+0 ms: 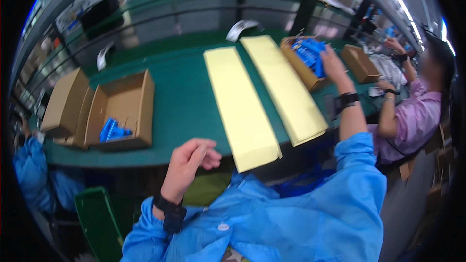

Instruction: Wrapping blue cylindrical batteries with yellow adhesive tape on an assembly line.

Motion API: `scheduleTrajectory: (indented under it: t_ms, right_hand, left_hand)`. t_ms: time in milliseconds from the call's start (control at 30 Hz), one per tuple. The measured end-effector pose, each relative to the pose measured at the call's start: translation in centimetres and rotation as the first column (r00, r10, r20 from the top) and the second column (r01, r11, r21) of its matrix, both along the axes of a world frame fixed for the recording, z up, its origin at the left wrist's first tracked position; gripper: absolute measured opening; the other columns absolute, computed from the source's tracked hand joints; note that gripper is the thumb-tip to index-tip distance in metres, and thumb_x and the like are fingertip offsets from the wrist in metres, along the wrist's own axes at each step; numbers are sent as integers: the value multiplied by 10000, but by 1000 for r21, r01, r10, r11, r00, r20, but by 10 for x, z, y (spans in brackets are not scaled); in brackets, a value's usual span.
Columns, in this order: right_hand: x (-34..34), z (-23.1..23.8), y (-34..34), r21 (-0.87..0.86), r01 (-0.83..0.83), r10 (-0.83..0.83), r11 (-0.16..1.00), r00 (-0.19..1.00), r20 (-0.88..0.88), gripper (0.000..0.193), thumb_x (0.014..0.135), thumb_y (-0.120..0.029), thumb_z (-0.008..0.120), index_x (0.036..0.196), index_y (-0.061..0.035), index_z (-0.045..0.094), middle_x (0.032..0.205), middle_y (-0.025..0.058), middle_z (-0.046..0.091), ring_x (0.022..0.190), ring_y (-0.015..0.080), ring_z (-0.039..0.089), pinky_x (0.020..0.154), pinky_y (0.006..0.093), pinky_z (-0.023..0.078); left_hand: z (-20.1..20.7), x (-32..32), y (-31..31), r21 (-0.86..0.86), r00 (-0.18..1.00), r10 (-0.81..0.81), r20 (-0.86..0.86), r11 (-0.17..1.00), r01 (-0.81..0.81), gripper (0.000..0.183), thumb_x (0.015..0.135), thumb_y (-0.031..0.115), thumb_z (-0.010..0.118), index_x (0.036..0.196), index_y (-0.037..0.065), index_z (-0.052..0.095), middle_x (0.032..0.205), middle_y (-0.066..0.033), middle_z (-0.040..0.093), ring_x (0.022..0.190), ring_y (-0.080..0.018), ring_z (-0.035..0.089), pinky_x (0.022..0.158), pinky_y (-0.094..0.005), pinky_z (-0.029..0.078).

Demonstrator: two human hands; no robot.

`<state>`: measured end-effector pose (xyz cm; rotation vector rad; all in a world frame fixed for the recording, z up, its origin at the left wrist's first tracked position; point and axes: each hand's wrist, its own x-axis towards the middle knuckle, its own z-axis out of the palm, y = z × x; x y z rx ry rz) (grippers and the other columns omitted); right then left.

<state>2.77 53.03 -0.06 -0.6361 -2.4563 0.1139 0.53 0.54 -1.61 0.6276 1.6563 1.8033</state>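
My right hand (333, 64) reaches into a cardboard box at the far right of the table. It is at the edge of a heap of blue parts (310, 54) with thin wires. Its fingertips are blurred, so I cannot make out whether they grip one. My left hand (194, 156) hovers by the table's near edge, its fingers loosely bent and apart, holding nothing. Between the hands lie a long pale yellow strip of paper (241, 109) and a thicker stack of such strips (286, 92). At left, a cardboard box (147, 111) holds a few blue wired parts (114, 131).
Another cardboard box (65, 104) stands at the far left of the green table (179, 82). Beyond the right-hand box is a small brown box (360, 63). A co-worker in a pink shirt (412, 111) sits at right; a blue sleeve (30, 160) shows at left.
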Motion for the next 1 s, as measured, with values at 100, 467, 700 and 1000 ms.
scheduleTrajectory:
  t_ms: [100, 467, 700, 1000]
  right_hand:
    - [22, 39, -51, -131, -17, -2, 991, 989, -146, 440, 928, -201, 503, 1311, 4, 434, 1249, 201, 534, 1174, 302, 504, 960, 334, 399]
    - [114, -9, -291, -351, -574, 551, 740, 816, -173, 345, 704, 13, 675, 1044, -39, 639, 1021, 114, 628, 936, 264, 595, 795, 327, 486]
    - [117, -21, -297, -265, -542, 531, 798, 839, -118, 347, 688, -23, 704, 1028, -36, 638, 1016, 113, 593, 928, 267, 556, 784, 332, 473]
    - [123, -21, -305, -424, -531, 495, 734, 845, -203, 334, 670, -94, 758, 973, -23, 637, 930, 121, 577, 857, 262, 566, 727, 332, 474]
  left_hand:
    - [-2, -3, -13, -24, 999, 50, -15, 998, -50, 263, 972, 200, 430, 1044, -11, 569, 868, -113, 658, 747, -163, 647, 667, -239, 506]
    - [-31, 40, 56, 140, 824, -243, 512, 970, 199, 461, 955, 379, 465, 1226, 9, 505, 1178, -91, 565, 1068, -182, 561, 943, -322, 416]
    - [-47, 61, 78, 264, 713, -108, 693, 958, -112, 433, 927, 344, 528, 1226, 34, 493, 1160, -76, 568, 1064, -168, 548, 935, -359, 411]
    - [-45, 64, 69, 433, 704, -203, 681, 887, -163, 377, 908, 180, 554, 1232, 5, 472, 1180, -87, 554, 1092, -171, 537, 958, -337, 421]
